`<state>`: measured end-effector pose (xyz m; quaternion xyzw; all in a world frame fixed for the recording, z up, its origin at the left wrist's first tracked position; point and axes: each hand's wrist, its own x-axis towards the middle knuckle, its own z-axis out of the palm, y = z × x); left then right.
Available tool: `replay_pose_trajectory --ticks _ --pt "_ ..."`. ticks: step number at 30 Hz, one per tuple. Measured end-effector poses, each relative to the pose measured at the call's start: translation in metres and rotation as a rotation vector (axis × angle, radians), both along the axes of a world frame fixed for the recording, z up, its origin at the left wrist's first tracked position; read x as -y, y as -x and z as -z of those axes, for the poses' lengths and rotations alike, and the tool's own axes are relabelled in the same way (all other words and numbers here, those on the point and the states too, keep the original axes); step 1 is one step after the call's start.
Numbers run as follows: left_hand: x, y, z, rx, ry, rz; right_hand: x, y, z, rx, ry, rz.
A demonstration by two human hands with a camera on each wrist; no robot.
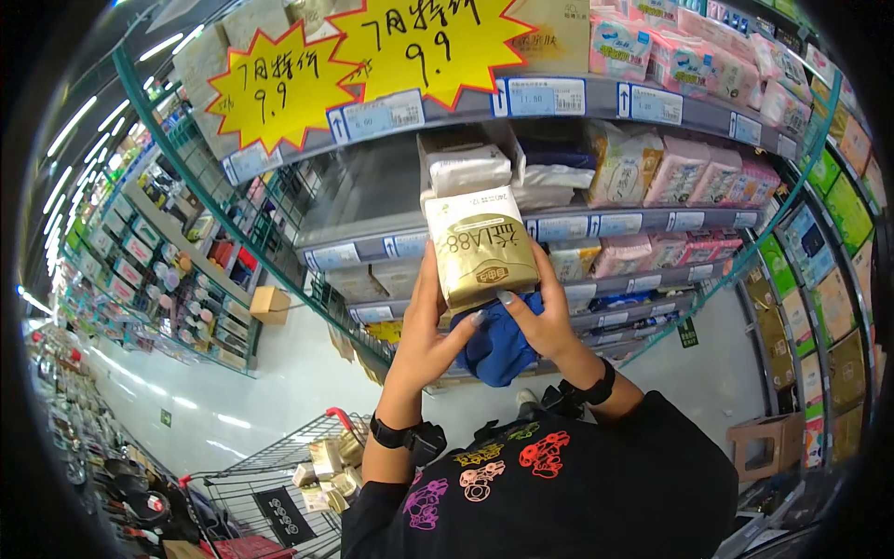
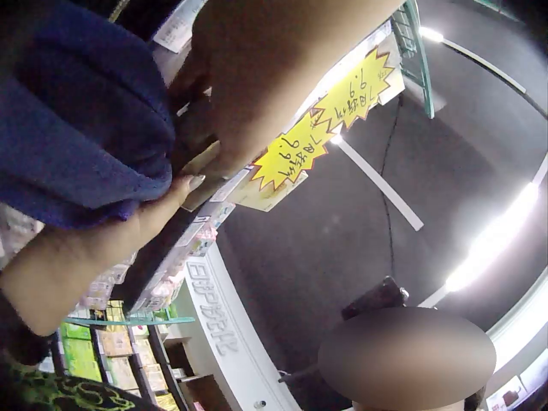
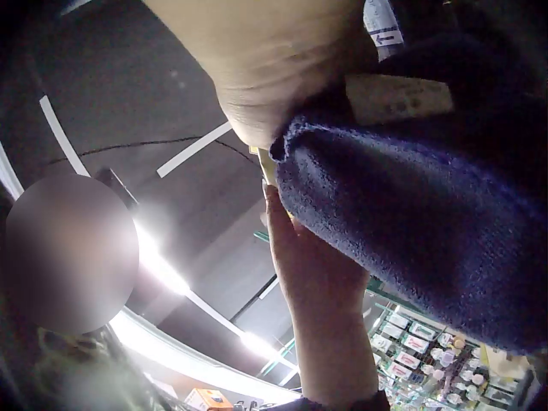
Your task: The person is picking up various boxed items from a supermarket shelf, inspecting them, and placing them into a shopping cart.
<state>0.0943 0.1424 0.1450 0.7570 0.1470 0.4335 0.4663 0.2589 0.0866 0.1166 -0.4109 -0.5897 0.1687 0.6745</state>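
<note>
Both hands grip a gold and white package [image 1: 480, 247] from its two sides, in front of the shelf. The left hand [image 1: 428, 326] has its fingers along the left side and its thumb at the lower edge. On the other side, the right hand [image 1: 549, 321] holds it, thumb near the lower front corner. A bunched blue cloth [image 1: 498, 345] hangs beneath the package between the hands; which hand bears it I cannot tell. This cloth [image 2: 86, 120] fills the upper left of the left wrist view, and the same cloth [image 3: 402, 214] covers much of the right wrist view.
A white package [image 1: 470, 168] sits in a shelf box just behind the held one. Pink packs [image 1: 694, 172] line the shelf to the right. Yellow price signs [image 1: 279, 88] hang above. At the lower left stands a wire cart [image 1: 247, 480] holding several gold packages [image 1: 326, 458].
</note>
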Motion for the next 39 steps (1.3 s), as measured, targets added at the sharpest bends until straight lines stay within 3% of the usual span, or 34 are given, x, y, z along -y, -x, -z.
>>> replay_pose_trajectory --ticks 5,11,13,16,19,26,31,32,33,35,39 --pt "-0.03 -0.027 -0.007 -0.032 -0.195 -0.296 -0.029 -0.015 -0.01 0.036 0.029 0.007" --pt "-0.054 -0.052 -0.021 0.113 -0.2 -0.458 -0.061 -0.022 -0.035 0.063 -0.04 -0.03" --pt "-0.07 -0.053 -0.023 0.054 -0.118 -0.488 -0.074 -0.024 -0.032 0.037 -0.102 -0.054" --pt "-0.091 -0.062 -0.024 0.142 -0.005 -0.499 -0.075 -0.02 -0.038 -0.134 -0.009 -0.178" --pt "-0.102 -0.073 -0.028 0.224 0.021 -0.484 -0.084 -0.024 -0.032 0.029 -0.068 -0.105" --pt "-0.115 -0.086 -0.018 0.091 -0.193 -0.664 -0.096 -0.031 -0.023 0.101 -0.045 -0.121" --pt "-0.111 -0.083 -0.018 0.121 -0.189 -0.668 -0.091 -0.031 -0.023 0.106 -0.016 -0.144" --pt "-0.11 -0.079 -0.017 0.106 -0.179 -0.663 -0.092 -0.027 -0.027 0.178 -0.24 -0.01" --pt "-0.104 -0.079 -0.016 0.175 -0.115 -0.607 -0.091 -0.025 -0.024 0.259 -0.269 -0.008" --pt "-0.099 -0.067 -0.004 0.165 -0.24 -0.598 -0.089 -0.018 -0.015 0.376 -0.361 0.047" --pt "-0.077 -0.025 0.018 0.062 -0.439 -0.69 -0.084 0.002 -0.009 0.363 -0.41 -0.02"
